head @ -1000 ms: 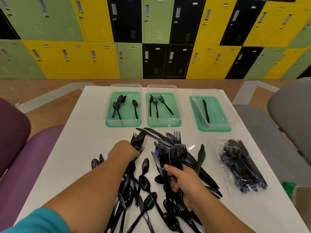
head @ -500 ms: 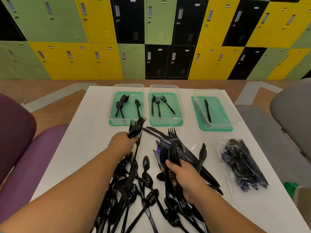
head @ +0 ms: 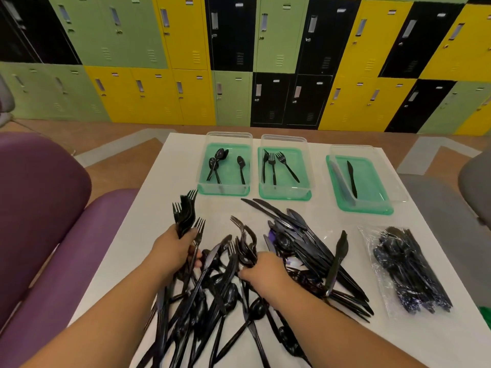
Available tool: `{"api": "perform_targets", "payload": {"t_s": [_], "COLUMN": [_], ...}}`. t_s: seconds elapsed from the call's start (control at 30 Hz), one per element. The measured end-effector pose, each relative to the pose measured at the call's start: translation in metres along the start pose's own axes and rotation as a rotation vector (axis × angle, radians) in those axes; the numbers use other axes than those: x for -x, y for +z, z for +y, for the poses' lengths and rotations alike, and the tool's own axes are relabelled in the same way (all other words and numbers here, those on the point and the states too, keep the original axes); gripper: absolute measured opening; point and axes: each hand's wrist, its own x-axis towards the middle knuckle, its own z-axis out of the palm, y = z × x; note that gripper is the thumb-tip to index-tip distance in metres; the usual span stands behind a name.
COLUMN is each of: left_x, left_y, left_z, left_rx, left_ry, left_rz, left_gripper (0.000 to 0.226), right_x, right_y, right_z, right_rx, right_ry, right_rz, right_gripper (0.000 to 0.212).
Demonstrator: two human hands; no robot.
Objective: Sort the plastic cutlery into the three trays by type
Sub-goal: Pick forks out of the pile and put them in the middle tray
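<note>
A big heap of black plastic cutlery (head: 300,251) covers the near half of the white table (head: 148,208). My left hand (head: 175,248) grips a bunch of forks (head: 184,211), tines up, at the heap's left edge. My right hand (head: 261,272) is closed on a few forks (head: 245,248) in the heap's middle. Three clear trays with green bases stand at the far side: the left tray (head: 225,191) holds spoons, the middle tray (head: 285,195) holds forks, the right tray (head: 364,208) holds one knife.
A clear bag of packed black cutlery (head: 409,269) lies at the right of the table. Purple seats (head: 39,221) stand at the left and grey seats (head: 475,181) at the right. Coloured lockers (head: 239,62) line the far wall.
My left hand has lifted its bunch of forks up from the heap. My right hand has moved left, into the middle of the heap, and now holds fewer forks.
</note>
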Motion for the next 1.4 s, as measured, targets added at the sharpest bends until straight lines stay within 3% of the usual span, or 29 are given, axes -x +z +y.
{"api": "perform_targets", "payload": {"t_s": [0.1, 0.17, 0.3, 0.53, 0.83, 1.0, 1.13, 1.4], "left_x": [0.007, 0.007, 0.007, 0.001, 0.011, 0.013, -0.006, -0.1], "left_y": [-0.005, -0.008, -0.005, 0.008, 0.034, 0.053, 0.08, 0.138], "left_z": [-0.008, -0.015, -0.022, -0.026, -0.015, 0.001, 0.039, 0.139], "left_rx": [0.036, 0.032, 0.07, 0.09, 0.102, 0.187, 0.226, 0.16], "left_ry": [0.015, 0.023, 0.029, 0.033, 0.082, -0.039, -0.016, 0.087], "left_rz": [0.014, 0.012, -0.011, -0.078, -0.178, -0.23, -0.253, -0.288], "left_gripper": [0.016, 0.013, 0.008, 0.011, 0.016, 0.023, 0.018, 0.011], "right_x": [-0.003, -0.004, -0.005, 0.0, 0.022, 0.023, 0.002, -0.109], "right_y": [0.011, 0.014, 0.017, 0.004, -0.009, -0.039, -0.075, -0.166], "right_z": [-0.006, -0.008, -0.006, 0.003, 0.02, 0.015, -0.003, -0.053], "right_rx": [0.238, 0.313, 0.368, 0.17, 0.001, -0.298, -0.563, -0.7], "right_ry": [-0.019, -0.021, 0.009, 0.029, 0.043, 0.076, 0.081, -0.039], "right_rz": [0.047, 0.025, 0.038, 0.129, 0.106, 0.09, 0.024, 0.115], "right_gripper": [0.022, 0.02, 0.038, 0.031, 0.025, 0.017, 0.012, 0.013]}}
